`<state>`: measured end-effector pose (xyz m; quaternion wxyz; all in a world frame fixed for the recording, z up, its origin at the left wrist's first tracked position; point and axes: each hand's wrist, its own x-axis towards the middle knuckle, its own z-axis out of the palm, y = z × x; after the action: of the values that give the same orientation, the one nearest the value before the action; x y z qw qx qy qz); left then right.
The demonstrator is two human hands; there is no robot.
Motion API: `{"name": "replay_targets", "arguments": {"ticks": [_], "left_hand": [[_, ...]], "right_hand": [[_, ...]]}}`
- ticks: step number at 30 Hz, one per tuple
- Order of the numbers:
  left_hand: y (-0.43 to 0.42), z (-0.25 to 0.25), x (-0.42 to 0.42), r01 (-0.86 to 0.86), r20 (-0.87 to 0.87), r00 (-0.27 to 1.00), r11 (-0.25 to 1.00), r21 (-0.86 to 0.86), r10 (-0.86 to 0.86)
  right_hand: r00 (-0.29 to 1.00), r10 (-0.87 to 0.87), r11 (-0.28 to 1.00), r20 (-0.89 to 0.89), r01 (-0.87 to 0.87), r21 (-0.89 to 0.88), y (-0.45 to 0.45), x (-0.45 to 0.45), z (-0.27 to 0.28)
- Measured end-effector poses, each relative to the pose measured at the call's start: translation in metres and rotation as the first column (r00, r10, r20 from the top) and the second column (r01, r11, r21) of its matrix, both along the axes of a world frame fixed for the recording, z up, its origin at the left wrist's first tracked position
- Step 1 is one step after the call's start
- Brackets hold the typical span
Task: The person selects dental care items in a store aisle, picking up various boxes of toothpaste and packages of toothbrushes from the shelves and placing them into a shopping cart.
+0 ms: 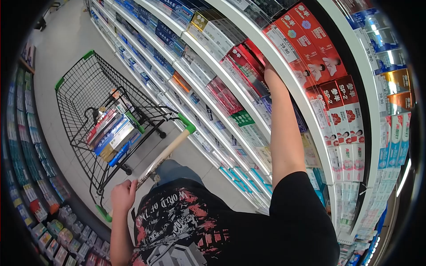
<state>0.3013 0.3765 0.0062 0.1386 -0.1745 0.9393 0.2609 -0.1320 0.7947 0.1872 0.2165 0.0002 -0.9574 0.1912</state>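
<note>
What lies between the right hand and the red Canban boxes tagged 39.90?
The head view shows a white shelf edge and the price tag between the right hand and red boxes.

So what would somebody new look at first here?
Probably the bright red boxes toward the picture's upper right. Next, the black wire cart with green corners on the left, with packages piled inside. Then the bare right arm, reaching in among the shelves.

Your left hand point(124, 195) was at the cart handle point(166, 150), packages point(116, 135) lay in the cart point(71, 79), your right hand point(269, 71), partly hidden, reached among shelved red boxes point(243, 62)
</note>
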Motion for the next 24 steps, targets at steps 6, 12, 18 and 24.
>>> {"name": "replay_targets", "arguments": {"ticks": [6,12,18,24], "left_hand": [[0.004,0.004,0.000,-0.006,0.008,1.000,1.000,-0.006,0.006],[0.002,0.001,-0.001,-0.008,0.004,1.000,1.000,0.001,0.008],[0.002,-0.003,0.000,-0.003,-0.007,1.000,1.000,-0.017,0.003],[0.004,0.001,0.000,-0.010,-0.002,1.000,1.000,-0.011,0.010]], "right_hand": [[0.982,0.057,0.988,-0.181,-0.029,0.153,0.018,-0.013,-0.016],[0.938,0.125,0.949,-0.323,-0.018,0.315,0.015,-0.005,-0.012],[0.980,0.135,0.986,-0.149,-0.119,0.113,0.005,0.004,-0.005],[0.998,0.068,0.991,-0.004,-0.068,-0.118,-0.001,0.011,-0.001]]}}
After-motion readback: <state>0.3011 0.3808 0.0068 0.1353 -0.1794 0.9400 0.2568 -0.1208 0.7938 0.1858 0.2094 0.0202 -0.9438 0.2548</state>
